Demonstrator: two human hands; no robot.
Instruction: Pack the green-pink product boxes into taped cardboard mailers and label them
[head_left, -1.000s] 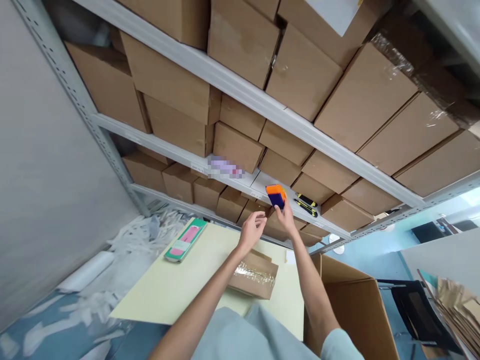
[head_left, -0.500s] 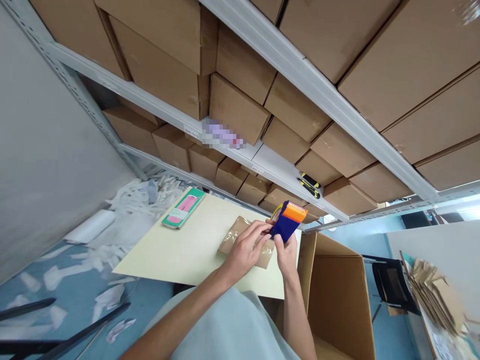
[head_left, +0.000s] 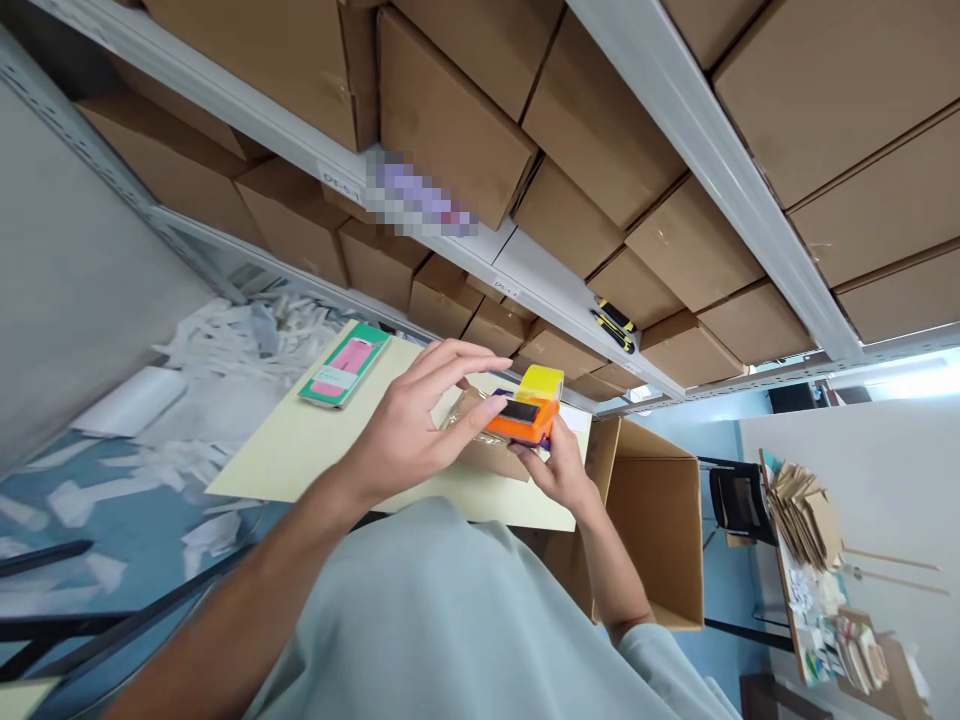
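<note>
My right hand [head_left: 559, 468] grips an orange and dark-blue device [head_left: 538, 428] from its near right side. A black panel shows on its top, and a bright yellow piece [head_left: 541, 381] sticks up at its far end. I cannot make out its exact kind. My left hand [head_left: 420, 415] is spread over the device's left side, its thumb tip at the black panel; whether it touches is unclear. Beneath both hands, partly hidden, lies a brown cardboard parcel [head_left: 491, 458] with shiny clear wrap. A green package with a pink panel [head_left: 346, 364] rests at the table's far left.
The cream tabletop [head_left: 277, 430] stands before a metal shelf [head_left: 525, 295] full of cardboard boxes. Two yellow-black utility knives [head_left: 615, 323] lie on that shelf. An open carton [head_left: 652, 520] stands right of the table. White paper scraps [head_left: 240, 345] cover the floor at left.
The device has turned from its dark-blue face to its orange side with the black panel. My left hand has come off it and spread its fingers. The view has shifted.
</note>
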